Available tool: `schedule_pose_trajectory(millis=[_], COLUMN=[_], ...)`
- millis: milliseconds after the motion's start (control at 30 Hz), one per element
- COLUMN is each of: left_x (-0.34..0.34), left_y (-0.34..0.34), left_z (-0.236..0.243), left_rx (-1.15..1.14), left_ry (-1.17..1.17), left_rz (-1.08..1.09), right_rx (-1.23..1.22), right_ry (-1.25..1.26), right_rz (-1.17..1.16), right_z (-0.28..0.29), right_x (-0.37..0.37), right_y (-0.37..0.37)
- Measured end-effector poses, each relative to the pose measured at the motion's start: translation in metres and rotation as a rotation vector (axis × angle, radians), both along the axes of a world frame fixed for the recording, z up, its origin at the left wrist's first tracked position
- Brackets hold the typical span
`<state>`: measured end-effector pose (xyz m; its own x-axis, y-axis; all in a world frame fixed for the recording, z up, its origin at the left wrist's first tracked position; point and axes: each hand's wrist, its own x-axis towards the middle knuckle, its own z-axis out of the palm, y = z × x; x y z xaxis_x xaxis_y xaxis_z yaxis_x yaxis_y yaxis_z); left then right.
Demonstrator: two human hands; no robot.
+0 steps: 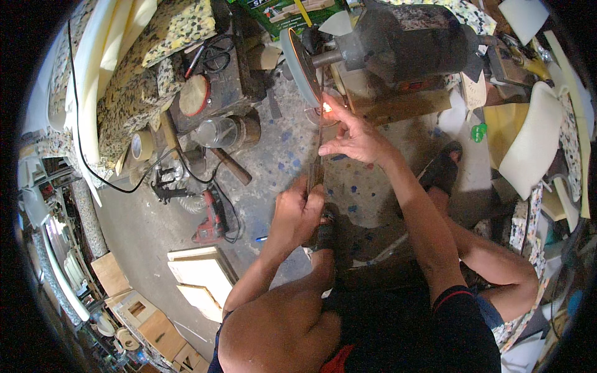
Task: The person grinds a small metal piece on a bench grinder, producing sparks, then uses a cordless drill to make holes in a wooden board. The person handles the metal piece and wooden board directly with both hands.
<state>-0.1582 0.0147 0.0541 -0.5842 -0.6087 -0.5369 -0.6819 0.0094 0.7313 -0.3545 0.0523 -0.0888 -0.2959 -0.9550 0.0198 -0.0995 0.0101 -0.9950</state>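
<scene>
A bench grinder (410, 46) lies ahead of me on the floor, its grey wheel (297, 71) edged with an orange glow. My left hand (295, 210) is closed round the wooden handle of a long thin-bladed tool (316, 177), whose exact kind I cannot make out. The blade points away from me and meets the lower edge of the wheel, where a bright orange spark spot shows. My right hand (362, 138) grips the blade farther up, its thumb against the shaft and its forefinger stretched near the wheel. The blade's tip is hidden by fingers and glare.
To the left lie a red power tool (212, 217), a hammer (230, 166), a glass jar (217, 132) and a tape roll (142, 144). Pale boards (202, 273) rest nearer me. Foam pieces (535, 140) crowd the right side. A black cable (84, 158) curves at left.
</scene>
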Motion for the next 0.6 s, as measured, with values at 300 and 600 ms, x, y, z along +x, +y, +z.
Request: schedule_pose_trajectory(millis=[300, 600], left_x=[0.034, 0.065], left_y=[0.021, 0.031], left_z=[0.007, 0.013], left_rx=[-0.148, -0.034], left_ry=[0.040, 0.034], left_rz=[-0.104, -0.125], right_rx=[0.083, 0.066], right_ry=[-0.034, -0.056], right_rz=[-0.016, 0.020], right_z=[0.017, 0.033], right_x=[0.007, 0.022], right_y=[0.006, 0.017])
